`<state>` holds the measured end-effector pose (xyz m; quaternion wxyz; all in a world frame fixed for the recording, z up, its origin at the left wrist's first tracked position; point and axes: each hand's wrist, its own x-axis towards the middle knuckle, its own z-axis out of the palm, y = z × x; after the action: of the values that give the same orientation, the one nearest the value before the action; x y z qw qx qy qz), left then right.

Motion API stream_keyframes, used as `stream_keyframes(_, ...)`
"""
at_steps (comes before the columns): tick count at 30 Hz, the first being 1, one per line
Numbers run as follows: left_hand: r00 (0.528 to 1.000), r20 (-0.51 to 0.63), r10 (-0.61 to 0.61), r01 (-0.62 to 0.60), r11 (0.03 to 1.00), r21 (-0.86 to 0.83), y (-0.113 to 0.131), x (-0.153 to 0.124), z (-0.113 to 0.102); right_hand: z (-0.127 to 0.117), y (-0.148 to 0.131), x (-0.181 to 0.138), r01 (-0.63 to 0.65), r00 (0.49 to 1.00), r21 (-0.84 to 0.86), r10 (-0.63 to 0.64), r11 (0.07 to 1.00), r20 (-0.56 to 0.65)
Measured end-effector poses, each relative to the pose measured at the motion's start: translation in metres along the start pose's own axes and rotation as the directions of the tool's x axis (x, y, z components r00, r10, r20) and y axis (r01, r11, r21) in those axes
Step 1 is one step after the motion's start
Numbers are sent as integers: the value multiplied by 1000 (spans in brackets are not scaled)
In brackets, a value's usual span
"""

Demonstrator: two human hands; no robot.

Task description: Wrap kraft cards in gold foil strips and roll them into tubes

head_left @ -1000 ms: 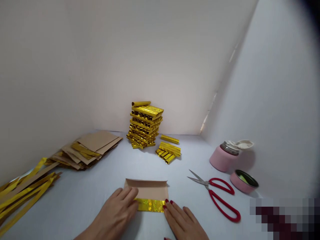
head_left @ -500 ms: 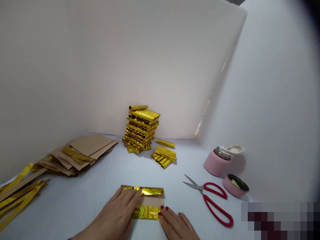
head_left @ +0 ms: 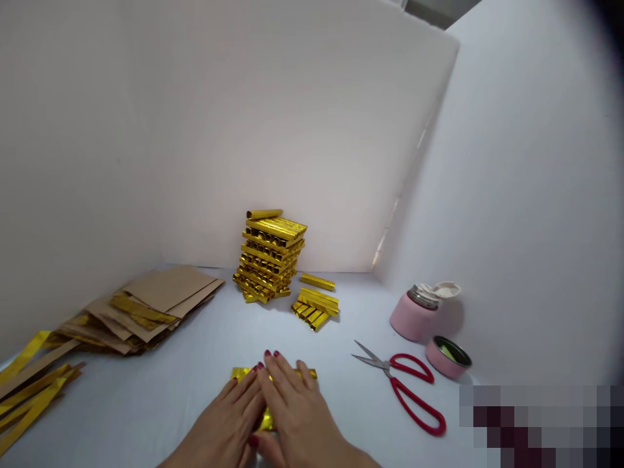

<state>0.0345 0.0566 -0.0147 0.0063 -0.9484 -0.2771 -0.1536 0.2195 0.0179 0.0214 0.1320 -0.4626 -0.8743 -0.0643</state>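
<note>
A gold foil paper piece (head_left: 238,373) lies on the white table near the front edge, mostly covered by my hands. My left hand (head_left: 221,426) rests flat on its left part with the fingers stretched out. My right hand (head_left: 299,413), with red nails, lies flat across the middle and right part, its fingers pointing away and overlapping my left fingertips. Only the far gold edge and a small gold patch between the hands show.
A tall stack of folded gold bars (head_left: 270,255) stands at the back, with a few loose gold bars (head_left: 314,304) beside it. Brown paper sheets (head_left: 146,305) and gold strips (head_left: 29,390) lie left. Red scissors (head_left: 404,390), a pink flask (head_left: 414,313) and its pink lid (head_left: 446,357) sit right.
The far edge of the paper was folded over, turning gold side up. My right hand moved from the paper's right end onto its middle, covering it beside my left hand.
</note>
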Motion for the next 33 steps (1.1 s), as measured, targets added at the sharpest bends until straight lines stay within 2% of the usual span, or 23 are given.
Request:
stream_keyframes(3, 998, -57, -10, 12, 999, 35, -11, -5, 22, 4, 0, 15, -93, 985, 204, 60, 974, 162)
stream_keyframes(4, 998, -61, 29, -25, 998, 51, -14, -6, 28, 5, 5, 14, -122, 975, 236, 73, 964, 208)
stream_keyframes(8, 994, -93, 53, -41, 992, 123, -21, -9, 36, 6, 30, -11, -231, 944, 218, 165, 948, 284)
stream_keyframes(12, 996, -84, 17, -6, 992, 128, -23, -16, 22, -6, 36, -25, -308, 919, 178, 244, 935, 310)
stream_keyframes(15, 992, -35, -124, 127, 985, 120, -34, -27, 7, -15, 30, -23, -339, 894, 143, 271, 930, 357)
stream_keyframes(18, 960, 17, -280, 275, 950, 146, -43, -33, -11, -20, 27, -20, -342, 885, 141, 267, 929, 382)
stream_keyframes(20, 934, -71, -351, 358, 912, 199, -38, -27, -24, -18, 27, -19, -338, 885, 138, 264, 931, 382)
stream_keyframes(21, 924, -154, -351, 379, 899, 220, -30, -21, -29, -16, 28, -20, -335, 886, 133, 265, 933, 380)
stream_keyframes(22, 926, -204, -317, 359, 906, 223, -19, -13, -33, -14, 29, -20, -332, 889, 127, 265, 935, 373)
stream_keyframes(23, 943, -205, -260, 303, 929, 213, -6, -2, -35, -10, 31, -21, -329, 893, 118, 268, 937, 363)
stream_keyframes(25, 984, -81, -159, 169, 976, 139, 23, 21, -34, -1, 33, -21, -329, 895, 91, 279, 940, 348)
stream_keyframes(27, 988, 108, -107, 104, 994, 30, 45, 41, -30, 6, 35, -21, -340, 886, 65, 296, 938, 358)
stream_keyframes(30, 960, 238, -151, 174, 981, -82, 56, 53, -22, 11, 36, -21, -355, 873, 66, 305, 933, 381)
stream_keyframes(33, 951, 233, -203, 231, 968, -102, 45, 43, -20, 4, 34, -22, -335, 888, 89, 283, 938, 362)
